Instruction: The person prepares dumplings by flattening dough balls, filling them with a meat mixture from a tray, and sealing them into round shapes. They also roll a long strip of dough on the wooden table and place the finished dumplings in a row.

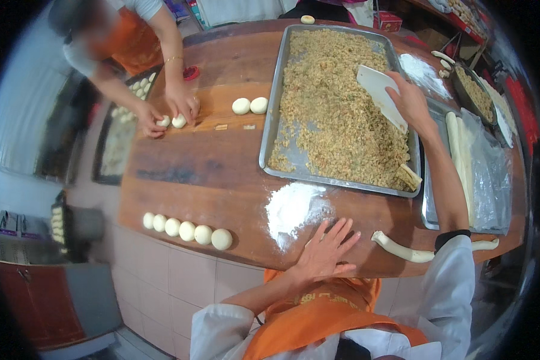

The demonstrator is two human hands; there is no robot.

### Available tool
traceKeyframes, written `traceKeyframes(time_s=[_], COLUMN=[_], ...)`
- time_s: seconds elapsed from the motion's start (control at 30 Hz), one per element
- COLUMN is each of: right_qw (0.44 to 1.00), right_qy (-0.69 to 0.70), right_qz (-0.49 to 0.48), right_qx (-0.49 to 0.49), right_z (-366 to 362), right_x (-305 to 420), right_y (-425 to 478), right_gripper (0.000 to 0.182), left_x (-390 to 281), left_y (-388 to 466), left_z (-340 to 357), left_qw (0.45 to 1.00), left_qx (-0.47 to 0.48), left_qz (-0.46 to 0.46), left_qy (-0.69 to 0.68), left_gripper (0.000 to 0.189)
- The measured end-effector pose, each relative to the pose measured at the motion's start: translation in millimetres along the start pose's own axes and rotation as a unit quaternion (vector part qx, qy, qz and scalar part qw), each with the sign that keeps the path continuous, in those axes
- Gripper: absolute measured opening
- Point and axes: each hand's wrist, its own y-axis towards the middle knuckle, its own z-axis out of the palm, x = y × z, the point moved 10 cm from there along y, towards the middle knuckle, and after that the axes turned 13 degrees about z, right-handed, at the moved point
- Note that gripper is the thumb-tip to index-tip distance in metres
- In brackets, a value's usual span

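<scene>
My right hand grips a white plastic scraper over a large metal tray of crumbly, chopped filling. My left hand lies palm down near the table's front edge, fingers spread; a little pale stuff shows by its index finger, and whether anything is under the palm is hidden. Beside it is a heap of white flour. A rope of dough passes beneath my right forearm. At the tray's near right corner lies a short filled dough piece. A row of round dough balls sits to the left.
Across the wooden table, a co-worker's hands handle two dough balls, near two more. At right are a second tray with long dough rolls and plastic film, more flour and a bowl of filling.
</scene>
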Motion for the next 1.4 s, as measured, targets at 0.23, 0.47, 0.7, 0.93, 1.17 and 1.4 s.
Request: traceKeyframes(time_s=[0.23, 0.47, 0.7, 0.93, 1.17, 1.4], right_qw=[0.984, 0.990, 0.978, 0.965, 0.974, 0.992], right_qy=[0.150, 0.107, 0.096, 0.156, 0.163, 0.044], right_qz=[-0.011, -0.087, -0.078, -0.100, -0.112, -0.118], right_qx=[-0.100, 0.010, 0.166, 0.185, 0.107, -0.001], right_z=[-31, -2, 27, 66, 49, -33], right_x=[-24, 3, 26, 52, 61, 25], right_y=[-47, -28, -1, -30, -67, -20], right_gripper=[0.034, 0.036, 0.036, 0.037, 0.038, 0.035], left_x=[3, 6, 6, 6, 7, 6], left_y=[3, 3, 2, 3, 1, 2], left_z=[-1, -1, -6, -10, -11, -9], left_qw=[1.000, 0.999, 0.998, 0.998, 0.997, 0.997], left_qx=[-0.013, -0.025, -0.057, -0.058, -0.070, -0.071], left_qz=[0.010, 0.008, 0.007, 0.009, 0.017, 0.013], left_qy=[-0.013, -0.034, -0.041, -0.039, -0.039, -0.032], left_gripper=[0.067, 0.066, 0.065, 0.064, 0.065, 0.066])
